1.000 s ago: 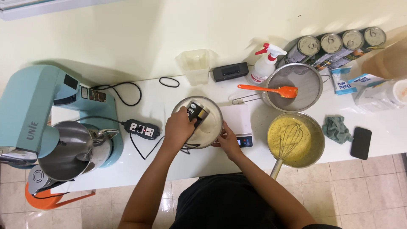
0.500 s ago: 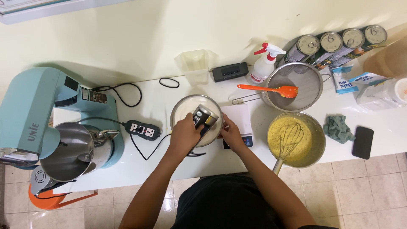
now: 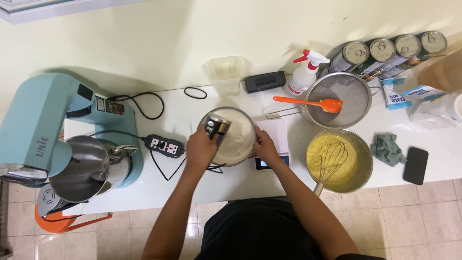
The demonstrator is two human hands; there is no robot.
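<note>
head view: left hand (image 3: 201,150) is closed around a hand mixer (image 3: 216,127) held over a metal bowl (image 3: 242,114) of white batter at frame centre, while the right hand (image 3: 264,145) grips the bowl's right rim. judged best practice: keep the beaters low and the bowl pinned on the scale (image 3: 276,136). beaters are hidden under the mixer body; scale display mostly covered.

Bright, even indoor light — soft shadows fall on the wall behind things, mild glare on steel — sharp throughout.
</note>
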